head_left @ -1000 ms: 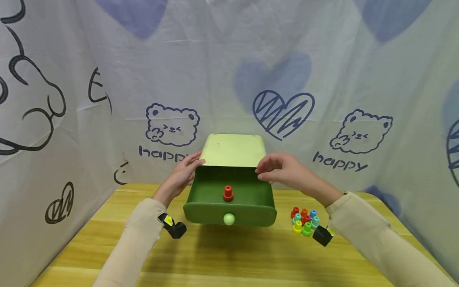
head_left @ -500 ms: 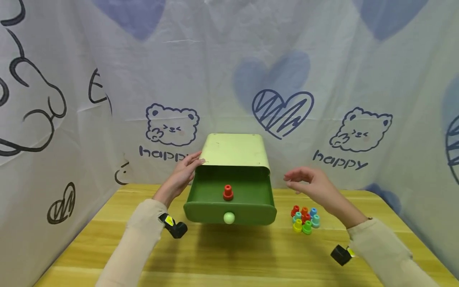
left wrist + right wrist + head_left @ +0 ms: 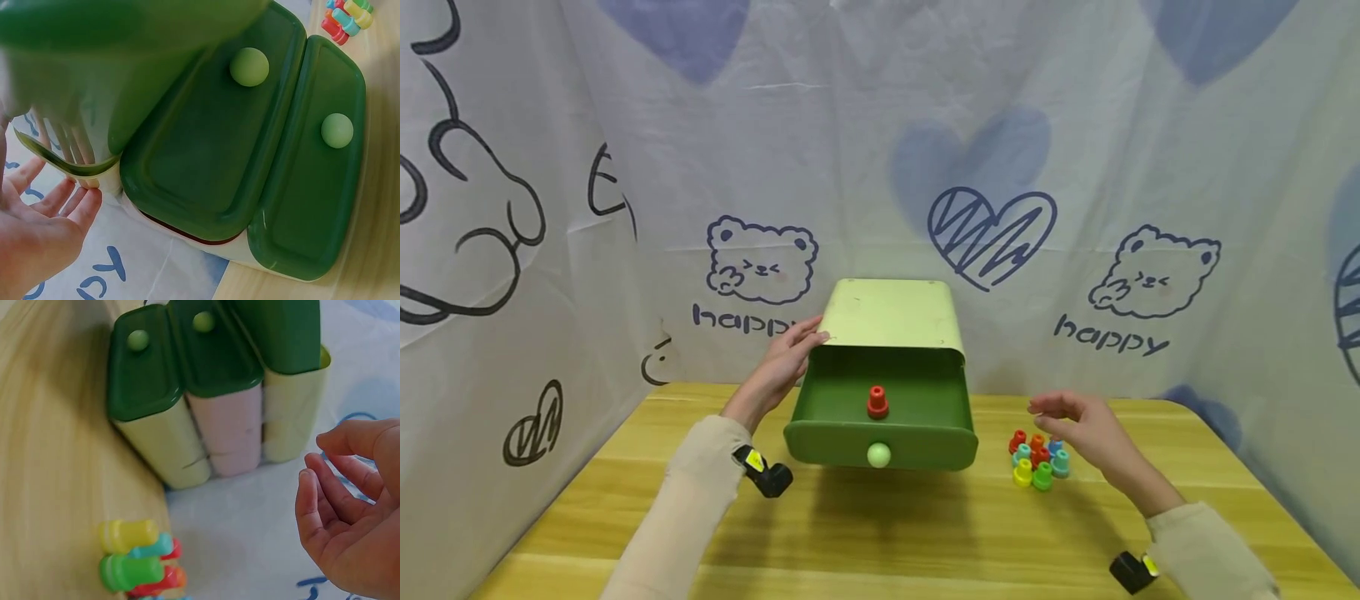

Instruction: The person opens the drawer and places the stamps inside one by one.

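A small tabletop drawer unit (image 3: 891,312) with a pale yellow-green top stands mid-table. Its green top drawer (image 3: 835,447) is pulled out, and one red stepped peg (image 3: 877,404) stands upright inside. My left hand (image 3: 778,368) rests against the unit's left side, thumb at the upper front edge; in the left wrist view its fingertips touch the casing. Holding nothing, my right hand (image 3: 1093,433) hovers beside and just above a cluster of coloured pegs (image 3: 1039,457), its fingers loosely bent. Beneath the pulled-out drawer, two lower drawers (image 3: 194,150) with round knobs are closed.
The wooden table (image 3: 880,550) carries the unit and the pegs, which are red, orange, blue, teal, yellow and green. A printed cloth (image 3: 865,167) hangs close behind the table and along both sides. The drawer's round knob (image 3: 878,455) juts out in front.
My right hand has moved from the drawer's right edge rightward and down to the peg cluster. The left hand, drawer and red peg have stayed in place.
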`<state>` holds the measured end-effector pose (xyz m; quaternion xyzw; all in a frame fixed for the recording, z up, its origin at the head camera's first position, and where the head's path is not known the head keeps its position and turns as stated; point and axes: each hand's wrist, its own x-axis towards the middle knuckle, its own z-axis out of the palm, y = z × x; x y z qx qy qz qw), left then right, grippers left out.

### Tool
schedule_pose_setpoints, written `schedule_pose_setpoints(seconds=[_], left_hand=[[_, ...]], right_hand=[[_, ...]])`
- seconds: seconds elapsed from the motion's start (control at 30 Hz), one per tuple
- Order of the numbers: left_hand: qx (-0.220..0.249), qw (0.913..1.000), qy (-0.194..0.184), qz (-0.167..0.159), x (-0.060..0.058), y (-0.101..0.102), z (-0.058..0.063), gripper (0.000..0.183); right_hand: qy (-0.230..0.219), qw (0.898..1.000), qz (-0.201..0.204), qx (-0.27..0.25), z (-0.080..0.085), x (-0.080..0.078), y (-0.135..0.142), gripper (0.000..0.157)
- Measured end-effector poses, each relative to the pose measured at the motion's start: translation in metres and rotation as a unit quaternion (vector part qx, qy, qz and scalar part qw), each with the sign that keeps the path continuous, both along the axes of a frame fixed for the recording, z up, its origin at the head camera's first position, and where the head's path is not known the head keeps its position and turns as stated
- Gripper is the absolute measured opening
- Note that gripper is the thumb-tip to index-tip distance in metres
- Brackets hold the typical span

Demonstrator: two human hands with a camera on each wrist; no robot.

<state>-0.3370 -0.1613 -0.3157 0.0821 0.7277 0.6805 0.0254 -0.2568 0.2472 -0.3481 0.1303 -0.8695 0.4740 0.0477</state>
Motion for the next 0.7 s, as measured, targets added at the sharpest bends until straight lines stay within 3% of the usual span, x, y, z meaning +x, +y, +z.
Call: schedule_pose_setpoints(seconds=[0.4,0.7], left_hand=[[0.002,1.0,-0.006,0.001,-0.002,0.001,-0.004,0.06],[0.004,1.0,0.003,0.0,-0.003,0.001,-0.004,0.062]], right_hand=[[-0.027,0.999,-0.04,0.001,-0.035,-0.002,0.012,0.025],[-0.039,0.997,-0.069,0.019,-0.051,-0.005,0.016,0.024]])
